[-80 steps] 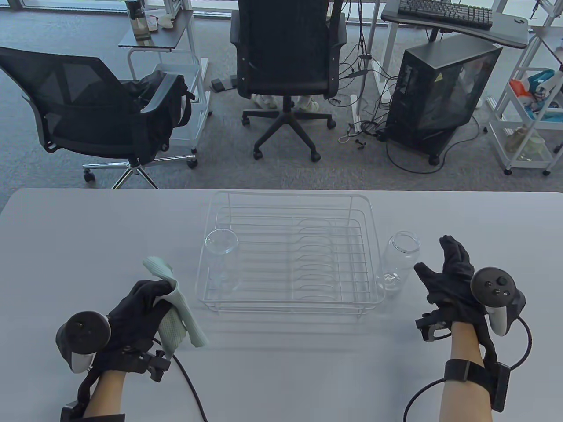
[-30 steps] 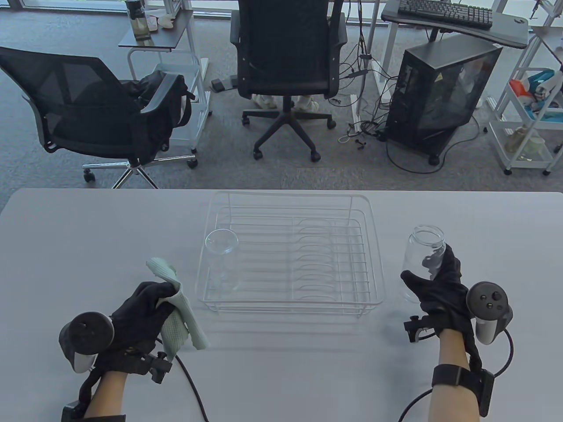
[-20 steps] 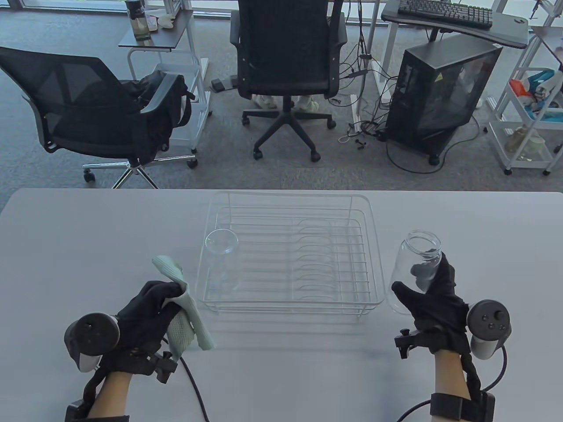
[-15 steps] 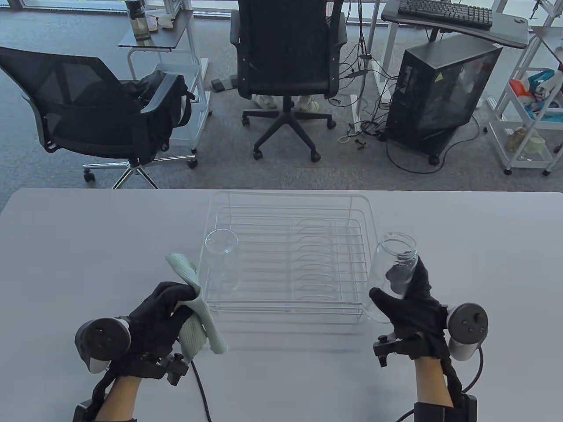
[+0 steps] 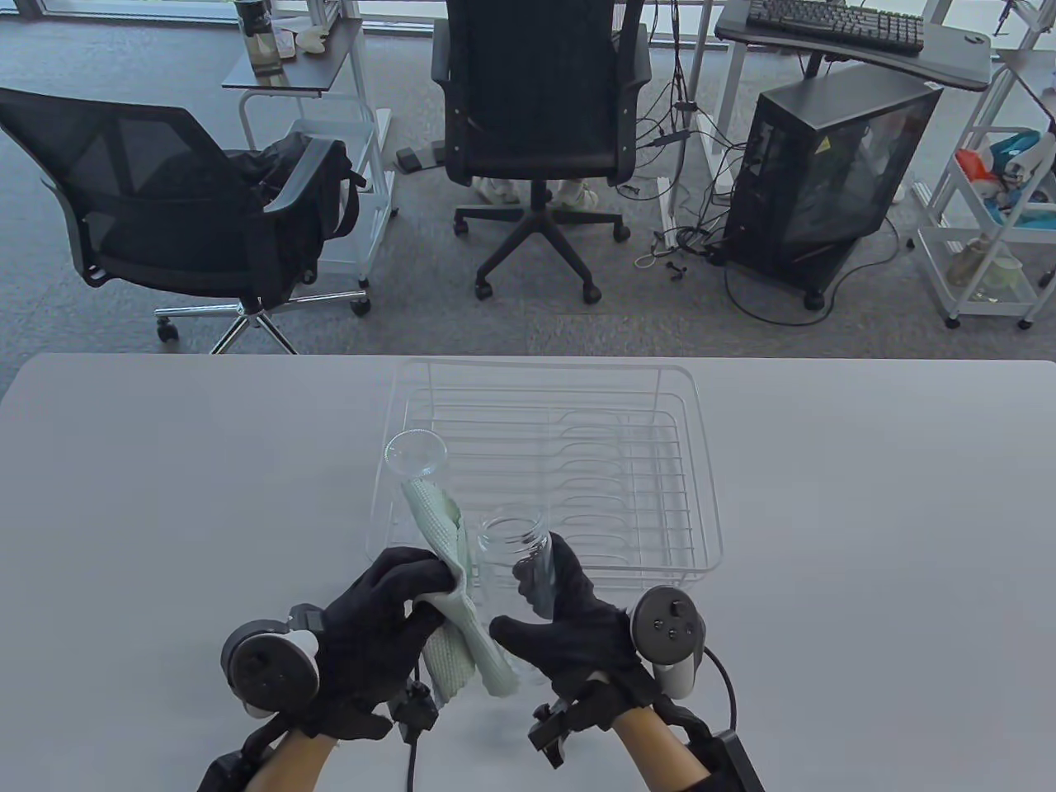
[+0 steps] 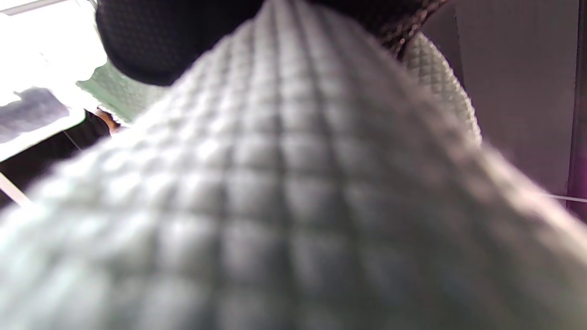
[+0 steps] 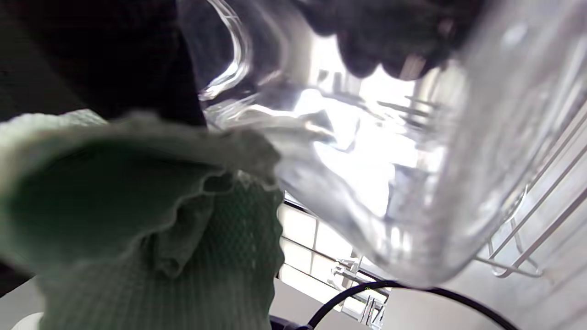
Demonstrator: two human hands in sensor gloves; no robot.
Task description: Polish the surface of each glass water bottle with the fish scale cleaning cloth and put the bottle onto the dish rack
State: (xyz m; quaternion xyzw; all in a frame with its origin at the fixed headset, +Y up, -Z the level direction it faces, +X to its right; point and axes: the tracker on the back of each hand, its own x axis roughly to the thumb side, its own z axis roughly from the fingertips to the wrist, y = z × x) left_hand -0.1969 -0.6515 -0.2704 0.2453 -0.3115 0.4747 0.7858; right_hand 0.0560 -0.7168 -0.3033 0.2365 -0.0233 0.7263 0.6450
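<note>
My right hand (image 5: 557, 631) grips a clear glass bottle (image 5: 513, 569) and holds it above the table's near middle, mouth up and away. The bottle fills the right wrist view (image 7: 390, 183). My left hand (image 5: 384, 627) clutches the pale green fish scale cloth (image 5: 450, 590) right against the bottle's left side; its weave blocks the left wrist view (image 6: 293, 206). A second glass bottle (image 5: 415, 462) stands upright in the left part of the white wire dish rack (image 5: 693, 462).
The rack sits mid-table just beyond my hands. Cables trail from both gloves over the near edge. Beyond the table's far edge are office chairs (image 5: 536, 124), a computer tower (image 5: 825, 173) and a cart.
My right hand reached the bottle to the right of the rack, gripped it, lifted it and carried it left to the centre. The left hand brought the cloth right to meet it.
</note>
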